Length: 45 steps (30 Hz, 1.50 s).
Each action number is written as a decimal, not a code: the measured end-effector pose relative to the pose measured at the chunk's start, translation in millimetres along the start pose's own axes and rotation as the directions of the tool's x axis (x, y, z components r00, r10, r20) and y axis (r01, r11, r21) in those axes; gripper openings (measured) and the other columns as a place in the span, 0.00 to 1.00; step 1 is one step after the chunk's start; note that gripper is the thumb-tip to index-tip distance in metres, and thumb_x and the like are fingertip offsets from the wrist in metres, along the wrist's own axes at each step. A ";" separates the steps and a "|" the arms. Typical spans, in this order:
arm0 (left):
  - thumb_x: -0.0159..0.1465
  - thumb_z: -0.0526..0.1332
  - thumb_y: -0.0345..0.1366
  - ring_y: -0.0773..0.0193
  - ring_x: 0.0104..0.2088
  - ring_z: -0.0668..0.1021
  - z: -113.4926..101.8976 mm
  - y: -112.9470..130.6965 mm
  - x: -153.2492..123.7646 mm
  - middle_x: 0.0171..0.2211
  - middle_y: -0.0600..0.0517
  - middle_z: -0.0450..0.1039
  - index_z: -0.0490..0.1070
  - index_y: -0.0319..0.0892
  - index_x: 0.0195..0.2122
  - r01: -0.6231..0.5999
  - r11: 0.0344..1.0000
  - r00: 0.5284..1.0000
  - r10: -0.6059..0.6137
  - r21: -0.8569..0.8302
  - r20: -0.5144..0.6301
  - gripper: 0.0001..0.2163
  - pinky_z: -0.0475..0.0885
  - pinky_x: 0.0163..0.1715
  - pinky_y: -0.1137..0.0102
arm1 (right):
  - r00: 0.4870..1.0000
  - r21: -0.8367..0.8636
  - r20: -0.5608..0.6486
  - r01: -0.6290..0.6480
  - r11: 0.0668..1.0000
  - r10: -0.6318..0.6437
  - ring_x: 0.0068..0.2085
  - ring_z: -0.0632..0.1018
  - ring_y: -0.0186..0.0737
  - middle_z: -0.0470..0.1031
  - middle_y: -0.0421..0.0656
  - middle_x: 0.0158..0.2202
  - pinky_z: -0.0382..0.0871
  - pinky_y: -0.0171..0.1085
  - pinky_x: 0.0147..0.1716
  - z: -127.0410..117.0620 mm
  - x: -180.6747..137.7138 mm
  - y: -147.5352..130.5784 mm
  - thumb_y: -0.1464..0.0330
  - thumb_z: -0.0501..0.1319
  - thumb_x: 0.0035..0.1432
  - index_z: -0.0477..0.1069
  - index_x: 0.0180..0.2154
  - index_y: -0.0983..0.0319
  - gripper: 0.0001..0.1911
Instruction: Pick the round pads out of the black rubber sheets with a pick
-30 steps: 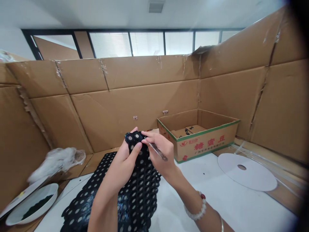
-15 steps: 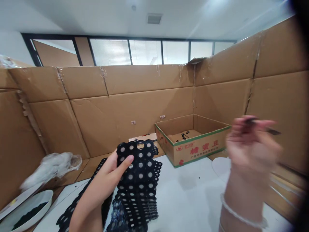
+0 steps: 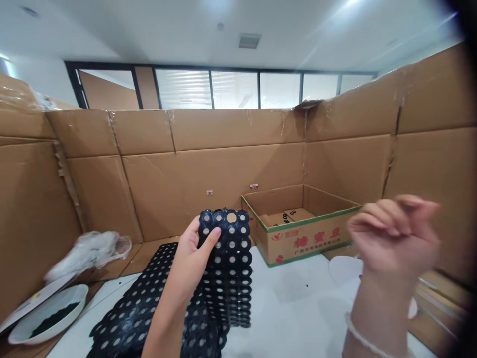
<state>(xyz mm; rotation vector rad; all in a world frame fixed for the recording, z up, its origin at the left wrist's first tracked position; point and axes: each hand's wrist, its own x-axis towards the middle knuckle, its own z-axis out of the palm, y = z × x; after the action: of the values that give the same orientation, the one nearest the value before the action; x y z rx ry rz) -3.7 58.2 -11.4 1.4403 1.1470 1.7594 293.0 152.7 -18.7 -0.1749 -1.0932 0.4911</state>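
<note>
My left hand (image 3: 196, 256) grips the top edge of a black sheet (image 3: 233, 273), thumb on the front and fingers behind. Rows of joined round black pieces with pale centres make up the sheet. One spot in its top row shows tan instead of white. The rest of the black sheet spreads over the white table to the left and below my wrist. My right hand (image 3: 397, 233) is raised at the right, apart from the sheet, with its fingers curled closed. Whether a small piece is inside them is hidden.
A cardboard box (image 3: 303, 238) with green edges and red print stands behind, with several small black rings inside. At left are a white dish (image 3: 76, 313) of dark material and clear plastic wrap (image 3: 89, 253). A white disc (image 3: 343, 271) lies right. Cardboard walls (image 3: 208, 166) surround the table.
The sheet's upper end has shifted slightly right with my left hand, and its front now shows more squarely. My right hand has moved slightly down; the dark piece in its fingers no longer shows.
</note>
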 end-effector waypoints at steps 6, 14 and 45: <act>0.61 0.67 0.40 0.53 0.49 0.80 7.0 8.1 -5.2 0.46 0.47 0.80 0.71 0.45 0.48 0.162 0.941 0.985 -0.174 -0.296 -0.015 0.15 0.74 0.50 0.63 | 0.927 0.183 0.098 -0.375 0.909 0.363 0.27 0.81 0.37 0.80 0.40 0.24 0.76 0.36 0.29 91.6 -35.4 21.0 0.53 0.60 0.63 0.74 0.46 0.57 0.18; 0.58 0.69 0.40 0.57 0.42 0.83 11.8 16.5 -16.3 0.43 0.50 0.81 0.66 0.50 0.54 0.139 0.949 0.982 -0.169 -0.284 -0.085 0.23 0.76 0.45 0.65 | 0.738 -0.234 0.540 -0.329 0.915 0.404 0.22 0.67 0.29 0.67 0.36 0.20 0.62 0.30 0.22 123.1 -61.2 -9.4 0.59 0.62 0.60 0.67 0.21 0.62 0.19; 0.57 0.70 0.36 0.51 0.36 0.84 8.8 42.8 -44.6 0.42 0.50 0.82 0.60 0.59 0.66 0.261 0.919 0.953 -0.199 -0.294 0.227 0.36 0.81 0.38 0.61 | 0.832 -0.080 0.301 -0.465 0.881 0.467 0.20 0.55 0.27 0.51 0.33 0.18 0.49 0.32 0.18 117.7 -70.1 -28.2 0.61 0.64 0.62 0.58 0.18 0.62 0.25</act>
<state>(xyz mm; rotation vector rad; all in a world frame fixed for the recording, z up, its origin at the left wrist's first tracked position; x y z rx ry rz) 19.0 2.8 6.3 1.1945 0.8434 1.5210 171.8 83.4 -10.8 -0.3834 -1.3674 0.9843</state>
